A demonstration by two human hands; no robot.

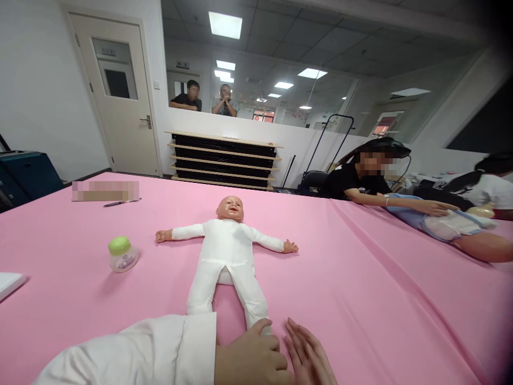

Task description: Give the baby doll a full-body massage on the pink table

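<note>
A baby doll (227,251) in a white suit lies on its back on the pink cloth (360,278), arms spread and legs pointing toward me. My left hand (250,358), in a white sleeve, is curled around the end of the doll's nearer leg at the bottom of the view. Just right of it, my right hand (310,355) rests flat on the cloth with its fingers straight. It holds nothing and is apart from the doll.
A small jar with a green lid (123,253) stands left of the doll. A pen (120,202) lies farther back, and a white flat object (8,283) sits at the left edge. Other people (372,182) handle another doll at the right. A blue case (24,174) stands at far left.
</note>
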